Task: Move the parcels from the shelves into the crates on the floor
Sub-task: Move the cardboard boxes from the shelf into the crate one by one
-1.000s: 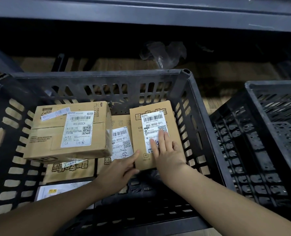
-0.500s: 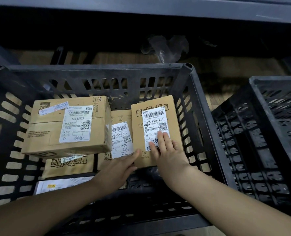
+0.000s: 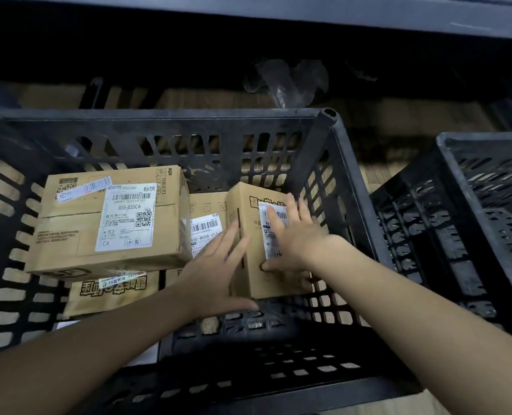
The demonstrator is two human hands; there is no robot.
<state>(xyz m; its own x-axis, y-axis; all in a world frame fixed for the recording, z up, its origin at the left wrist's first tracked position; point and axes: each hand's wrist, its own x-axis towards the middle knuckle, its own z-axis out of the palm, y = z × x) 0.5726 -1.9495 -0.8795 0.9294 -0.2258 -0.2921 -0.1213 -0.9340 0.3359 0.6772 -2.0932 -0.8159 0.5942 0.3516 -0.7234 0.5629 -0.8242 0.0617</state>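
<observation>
Both hands (image 3: 290, 235) flat on small parcel (image 3: 250, 265) — long axis running away, tilted.

Large box (image 3: 111, 223) at the crate's left wall: white label reads "855-855CA", "标快", "CA". Flat parcel (image 3: 207, 227) beside it: label reads "855-855S-01". Label under my right hand (image 3: 293, 238): unreadable.

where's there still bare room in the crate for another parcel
Bare crate floor shows along the near wall, in front of the small box under both hands, left hand and right hand. The left and middle are crowded: the big box sits on flatter parcels. The right-hand crate looks empty.
</observation>
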